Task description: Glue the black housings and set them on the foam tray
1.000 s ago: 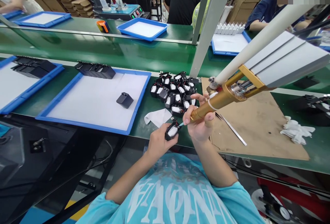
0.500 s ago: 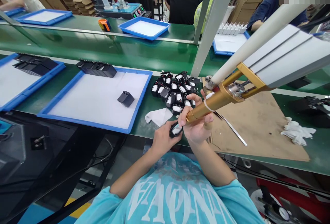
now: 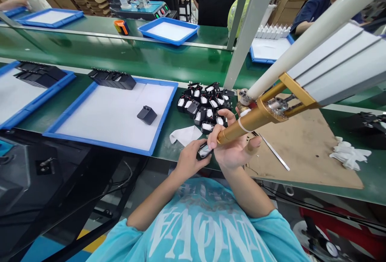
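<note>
My left hand (image 3: 189,158) is closed on a small black plastic housing (image 3: 205,150) with a pale part inside, above the bench's front edge. A gold-coloured cylindrical tool (image 3: 241,127), slanting down from the upper right, lies across the palm of my right hand (image 3: 230,155). The fingers of that hand curl about the tool, while its thumb sticks out to the right. Its index finger and the tool's lower end are at the housing; the exact contact is hidden. Just beyond sits a pile of black housings (image 3: 208,105) with white parts inside. A white cloth (image 3: 185,135) lies beside them.
A blue-rimmed tray (image 3: 105,143) holds a row of black cases (image 3: 113,80) and a single black case (image 3: 147,115). On the right, tweezers (image 3: 275,152) and crumpled white tissue (image 3: 350,153) lie on a cardboard sheet (image 3: 301,149). A metal post (image 3: 241,40) rises behind the pile.
My right thumb has swung outward to the right, away from the tool. My left hand and the housing have shifted very slightly left.
</note>
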A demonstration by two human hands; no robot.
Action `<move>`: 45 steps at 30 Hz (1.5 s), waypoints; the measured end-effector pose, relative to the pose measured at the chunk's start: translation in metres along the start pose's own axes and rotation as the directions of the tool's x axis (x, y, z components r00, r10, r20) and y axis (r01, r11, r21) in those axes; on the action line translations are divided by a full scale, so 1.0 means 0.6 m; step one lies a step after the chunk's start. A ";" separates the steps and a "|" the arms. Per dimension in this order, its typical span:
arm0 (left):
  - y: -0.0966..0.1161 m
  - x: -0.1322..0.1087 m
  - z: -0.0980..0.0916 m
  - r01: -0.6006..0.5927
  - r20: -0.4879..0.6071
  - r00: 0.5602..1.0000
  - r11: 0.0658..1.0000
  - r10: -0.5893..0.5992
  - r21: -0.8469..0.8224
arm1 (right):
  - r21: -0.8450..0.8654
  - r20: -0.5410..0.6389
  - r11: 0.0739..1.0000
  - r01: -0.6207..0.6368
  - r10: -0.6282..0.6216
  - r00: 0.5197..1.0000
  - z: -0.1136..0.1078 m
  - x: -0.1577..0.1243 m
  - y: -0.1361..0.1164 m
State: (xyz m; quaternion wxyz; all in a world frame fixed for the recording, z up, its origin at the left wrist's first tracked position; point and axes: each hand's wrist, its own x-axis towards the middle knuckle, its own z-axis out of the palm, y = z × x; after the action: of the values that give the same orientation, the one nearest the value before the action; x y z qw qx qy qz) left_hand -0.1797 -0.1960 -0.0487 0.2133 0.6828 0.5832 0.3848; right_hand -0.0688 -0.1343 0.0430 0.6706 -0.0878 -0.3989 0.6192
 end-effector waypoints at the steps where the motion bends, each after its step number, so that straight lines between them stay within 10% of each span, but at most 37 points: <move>1: -0.004 0.001 -0.004 0.019 0.039 0.999 1.000 -0.019 0.001 | -0.018 -0.015 1.000 0.002 -0.002 1.000 -0.002 0.001 -0.001; 12: 0.003 0.044 -0.023 0.214 0.197 0.966 0.942 -0.165 -0.258 | -0.173 -0.112 0.985 0.013 -0.033 0.993 -0.050 0.002 -0.035; 20: -0.005 0.041 -0.022 -0.311 -0.045 0.950 0.950 0.309 -0.025 | -0.172 -0.118 0.985 0.016 -0.037 0.992 -0.064 -0.002 -0.045; 27: -0.015 0.031 -0.023 -0.406 -0.026 0.913 0.914 0.407 0.018 | -0.175 -0.152 0.984 0.010 -0.037 0.988 -0.070 -0.004 -0.048; 35: -0.018 0.030 -0.036 -0.401 0.262 0.878 0.914 0.402 -0.058 | -0.170 -0.152 0.985 0.002 -0.028 0.988 -0.072 -0.003 -0.047; 45: -0.003 0.035 -0.047 -0.415 0.448 0.867 0.815 0.219 0.405 | -0.160 -0.151 0.987 0.013 -0.037 0.988 -0.073 -0.003 -0.045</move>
State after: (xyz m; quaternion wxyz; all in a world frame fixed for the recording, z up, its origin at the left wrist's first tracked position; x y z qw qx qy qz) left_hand -0.2022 -0.1800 -0.0266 0.0744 0.8644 0.4838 0.1153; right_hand -0.0197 -0.1252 0.0298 0.6979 -0.1832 -0.3954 0.5684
